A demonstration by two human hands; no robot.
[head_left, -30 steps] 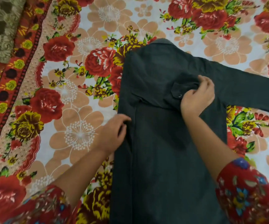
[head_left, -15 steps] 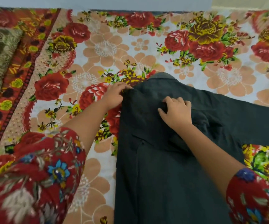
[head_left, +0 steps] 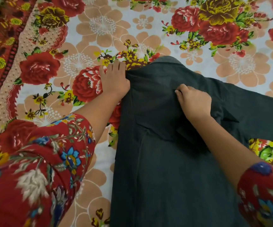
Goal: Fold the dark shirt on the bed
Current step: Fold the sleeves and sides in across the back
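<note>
Shirt (head_left: 165, 161) lies flat on the flowery bed (head_left: 99, 38), one sleeve (head_left: 255, 112) out to the right. Left hand (head_left: 114, 81) grips the left shoulder corner. Right hand (head_left: 193, 102) pinches cloth in the middle. Best to pull the edge straight and smooth it before folding the sleeve in.

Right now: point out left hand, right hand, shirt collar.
left hand (head_left: 114, 82), head view, back of the hand at the shirt's shoulder edge
right hand (head_left: 194, 101), head view, back of the hand, on the shirt
collar (head_left: 167, 60), head view, top fold
</note>
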